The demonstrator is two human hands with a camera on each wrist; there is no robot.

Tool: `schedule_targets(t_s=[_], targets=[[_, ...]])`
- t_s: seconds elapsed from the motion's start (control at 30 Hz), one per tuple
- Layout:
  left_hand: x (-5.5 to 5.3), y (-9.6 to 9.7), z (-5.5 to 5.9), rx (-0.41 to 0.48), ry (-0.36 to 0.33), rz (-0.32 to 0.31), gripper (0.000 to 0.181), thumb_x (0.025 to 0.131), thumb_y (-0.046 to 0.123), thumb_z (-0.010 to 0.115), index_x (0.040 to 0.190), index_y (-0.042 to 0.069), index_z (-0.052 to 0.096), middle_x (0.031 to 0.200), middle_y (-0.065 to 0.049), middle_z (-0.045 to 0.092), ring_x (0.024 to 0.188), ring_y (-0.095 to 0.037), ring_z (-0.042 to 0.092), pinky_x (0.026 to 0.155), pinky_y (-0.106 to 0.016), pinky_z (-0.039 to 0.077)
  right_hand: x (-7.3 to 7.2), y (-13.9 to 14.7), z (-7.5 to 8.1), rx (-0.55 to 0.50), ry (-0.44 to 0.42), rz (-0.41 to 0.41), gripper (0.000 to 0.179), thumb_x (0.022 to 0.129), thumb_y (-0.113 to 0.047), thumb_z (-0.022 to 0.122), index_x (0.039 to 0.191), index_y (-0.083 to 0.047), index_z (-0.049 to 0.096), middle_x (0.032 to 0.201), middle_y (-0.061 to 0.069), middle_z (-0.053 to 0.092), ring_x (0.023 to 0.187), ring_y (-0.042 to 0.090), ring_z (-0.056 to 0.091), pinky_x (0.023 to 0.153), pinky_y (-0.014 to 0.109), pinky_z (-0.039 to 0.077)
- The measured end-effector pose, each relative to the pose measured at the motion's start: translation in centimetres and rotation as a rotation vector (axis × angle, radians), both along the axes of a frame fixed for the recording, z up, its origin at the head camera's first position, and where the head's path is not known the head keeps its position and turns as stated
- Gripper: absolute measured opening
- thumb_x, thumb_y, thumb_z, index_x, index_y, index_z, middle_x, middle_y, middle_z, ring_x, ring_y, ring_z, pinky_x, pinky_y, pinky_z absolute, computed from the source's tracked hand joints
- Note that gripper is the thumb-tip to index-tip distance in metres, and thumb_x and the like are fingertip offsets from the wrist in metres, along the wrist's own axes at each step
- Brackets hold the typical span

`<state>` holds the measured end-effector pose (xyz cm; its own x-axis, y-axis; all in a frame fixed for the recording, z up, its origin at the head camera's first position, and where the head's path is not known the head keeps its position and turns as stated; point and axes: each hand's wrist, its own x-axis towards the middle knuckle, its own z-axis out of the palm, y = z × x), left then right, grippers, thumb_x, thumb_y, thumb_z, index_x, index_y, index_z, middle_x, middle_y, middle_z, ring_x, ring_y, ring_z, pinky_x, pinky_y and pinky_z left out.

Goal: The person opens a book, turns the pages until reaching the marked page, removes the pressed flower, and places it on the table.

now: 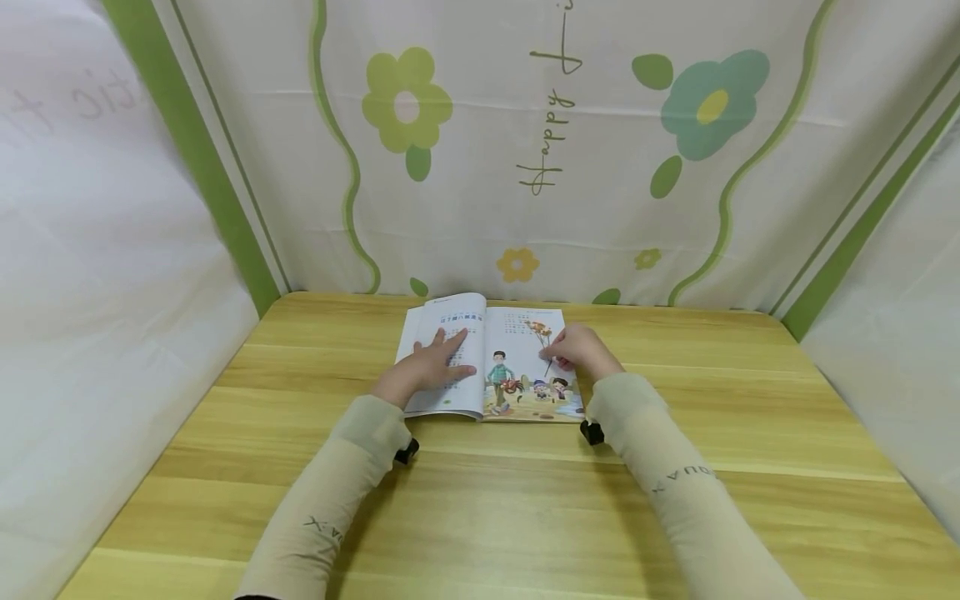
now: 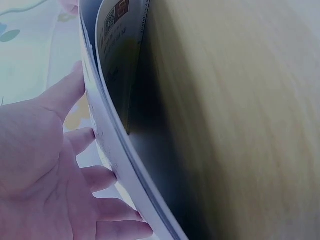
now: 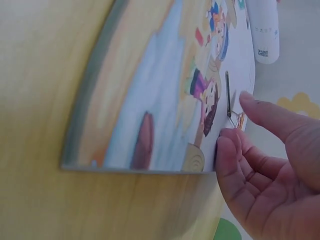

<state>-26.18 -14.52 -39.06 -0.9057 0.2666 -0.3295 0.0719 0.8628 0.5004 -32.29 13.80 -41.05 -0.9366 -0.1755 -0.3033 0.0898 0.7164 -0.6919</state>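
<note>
An open picture book (image 1: 517,367) lies near the table's far edge. My left hand (image 1: 433,364) rests spread on its raised left page, the fingertips pressing the paper; in the left wrist view the spread fingers (image 2: 102,177) meet the curved page. Over the right page is my right hand (image 1: 581,348), thumb and loosely bent fingers beside a flower sprig (image 1: 542,331). The sprig has orange heads and a thin dark stem. In the right wrist view, a gap shows between thumb and fingertips, near the stem (image 3: 228,92). The fingers partly hide the orange heads there.
The wooden table (image 1: 480,508) extends in front of the book and to both sides. A white curtain (image 1: 480,167) printed with flowers hangs behind it, with more white fabric at left and right. A small black device (image 1: 407,452) sits below the left cuff, another (image 1: 592,432) below the right.
</note>
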Motion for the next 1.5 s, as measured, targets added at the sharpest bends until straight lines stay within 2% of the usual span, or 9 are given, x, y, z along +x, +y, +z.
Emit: schedule_targets(t_s=[0.13,0.3,0.47,0.57,0.8,1.0,1.3,1.5], targets=[[-0.1,0.0,-0.1,-0.004,0.003,-0.002,0.080,0.105,0.049,0.055,0.167,0.025,0.011,0.168,-0.022,-0.005,0.144,-0.065,-0.003,0.113,-0.076,0.010,0.0,-0.3,0.2,0.052,0.016,0.000,0.018,0.092,-0.013,0.077,0.086,0.002,0.069,0.069,0.005,0.061,0.059,0.014,0.054,0.057,0.025,0.047],[-0.2,0.0,-0.2,-0.016,0.006,0.000,0.080,0.105,0.049,0.054,0.167,0.025,0.011,0.168,-0.023,-0.005,0.144,-0.065,-0.001,0.113,-0.076,0.010,-0.1,-0.3,0.3,0.083,0.044,0.016,0.015,0.092,-0.008,0.073,0.082,0.003,0.072,0.064,0.004,0.061,0.056,0.013,0.053,0.059,0.026,0.046],[-0.1,0.1,-0.1,-0.011,0.000,0.002,0.080,0.105,0.049,0.054,0.167,0.024,0.011,0.168,-0.023,-0.005,0.144,-0.065,-0.002,0.112,-0.076,0.010,-0.3,-0.1,0.3,0.086,0.033,0.013,0.018,0.092,-0.009,0.073,0.077,0.001,0.072,0.061,0.003,0.060,0.054,0.012,0.052,0.061,0.027,0.045],[-0.1,0.1,-0.1,-0.007,-0.003,0.002,0.080,0.105,0.049,0.055,0.167,0.025,0.011,0.168,-0.023,-0.006,0.144,-0.065,-0.003,0.112,-0.077,0.010,-0.4,0.1,0.1,0.067,0.025,0.003,0.016,0.091,-0.010,0.074,0.081,0.003,0.074,0.064,0.003,0.062,0.056,0.013,0.053,0.061,0.026,0.046],[-0.2,0.1,-0.3,-0.004,0.001,0.007,0.081,0.104,0.050,0.056,0.167,0.026,0.011,0.169,-0.021,-0.005,0.144,-0.064,-0.003,0.113,-0.076,0.010,-0.8,1.0,-0.5,-0.039,0.002,-0.010,0.014,0.092,-0.005,0.074,0.098,0.008,0.073,0.079,0.008,0.067,0.065,0.014,0.060,0.064,0.025,0.053],[-0.3,0.0,-0.4,0.005,-0.008,0.010,0.081,0.104,0.050,0.056,0.167,0.027,0.011,0.169,-0.020,-0.006,0.145,-0.063,-0.004,0.113,-0.076,0.009,-1.1,1.7,-0.6,-0.161,-0.086,-0.039,0.023,0.094,-0.002,0.072,0.113,0.010,0.068,0.087,0.010,0.070,0.067,0.011,0.065,0.066,0.024,0.057],[-0.2,0.1,-0.3,0.008,-0.004,0.005,0.081,0.104,0.050,0.056,0.167,0.026,0.011,0.169,-0.020,-0.006,0.145,-0.063,-0.004,0.113,-0.076,0.008,-0.7,3.3,-0.7,-0.386,-0.159,-0.093,0.032,0.100,0.003,0.063,0.129,0.017,0.060,0.088,0.008,0.069,0.068,0.011,0.067,0.070,0.025,0.059],[-0.1,0.0,-0.3,0.007,-0.001,0.003,0.081,0.104,0.049,0.056,0.167,0.025,0.011,0.169,-0.021,-0.005,0.144,-0.064,-0.004,0.112,-0.077,0.009,-0.5,4.7,-0.4,-0.441,-0.172,-0.115,0.036,0.100,0.003,0.062,0.133,0.017,0.056,0.089,0.007,0.070,0.072,0.010,0.068,0.073,0.024,0.059]])
